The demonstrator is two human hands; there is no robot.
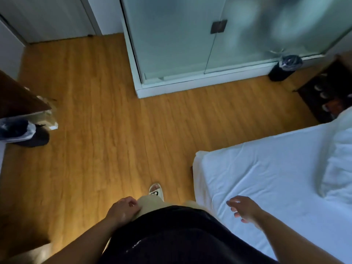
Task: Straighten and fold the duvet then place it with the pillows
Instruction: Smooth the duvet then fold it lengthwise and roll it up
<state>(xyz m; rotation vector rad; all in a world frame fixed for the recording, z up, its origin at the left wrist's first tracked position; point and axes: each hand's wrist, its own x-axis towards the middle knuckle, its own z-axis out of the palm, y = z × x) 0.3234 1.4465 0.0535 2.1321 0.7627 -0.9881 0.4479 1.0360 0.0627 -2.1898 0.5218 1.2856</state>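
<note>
White wrinkled duvet lies untouched — right hand fingers spread, left hand loosely curled.

- A wooden floor is seen from above, with a white-sheeted bed at the lower right.
- A bunched white duvet is seen at the right edge of the bed.
- The left hand is held loosely curled against light trousers, holding nothing.
- The right hand is spread open over the bed's corner, empty.
- A frosted glass enclosure is seen ahead, with a black bin just beside it.
- One slippered foot is planted on the floor.
</note>
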